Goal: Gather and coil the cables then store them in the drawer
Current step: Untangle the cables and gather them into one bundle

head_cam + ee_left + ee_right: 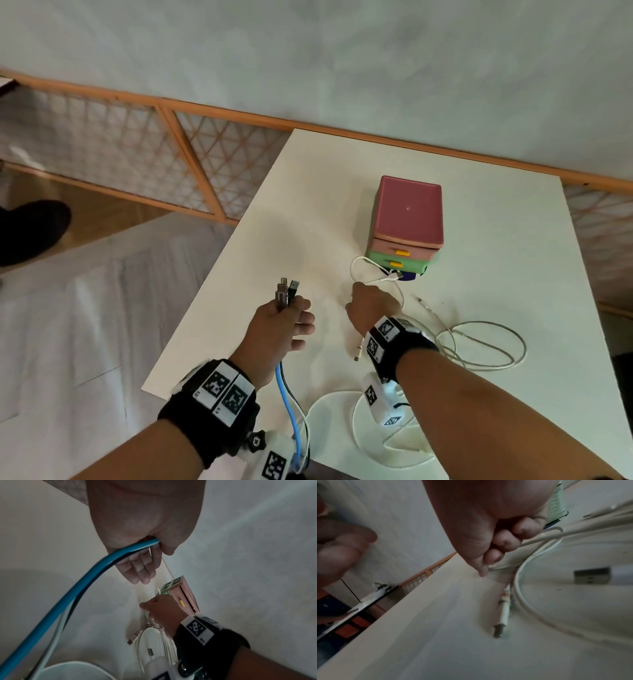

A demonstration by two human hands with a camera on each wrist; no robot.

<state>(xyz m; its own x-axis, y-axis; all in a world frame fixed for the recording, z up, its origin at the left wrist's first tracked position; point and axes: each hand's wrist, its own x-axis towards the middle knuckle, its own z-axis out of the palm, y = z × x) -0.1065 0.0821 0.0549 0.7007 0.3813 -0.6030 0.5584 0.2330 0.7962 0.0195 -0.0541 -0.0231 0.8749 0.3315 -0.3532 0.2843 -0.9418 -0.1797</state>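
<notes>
My left hand (286,317) grips a bundle of cables with their plugs (287,291) sticking up above the fist. A blue cable (287,394), a black one and a white one hang from it past the wrist; the blue cable (72,596) shows large in the left wrist view. My right hand (371,301) is curled round a thin white cable (375,279) on the table, near the small drawer unit (407,222). In the right wrist view the fingers (510,540) close over white cable strands (556,534). The drawers look closed.
More white cable loops (486,346) lie on the white table (325,205) right of my right arm, and another white loop (363,431) near the front edge. A loose plug end (502,616) lies under my right hand. A wooden lattice rail (154,154) runs behind the table.
</notes>
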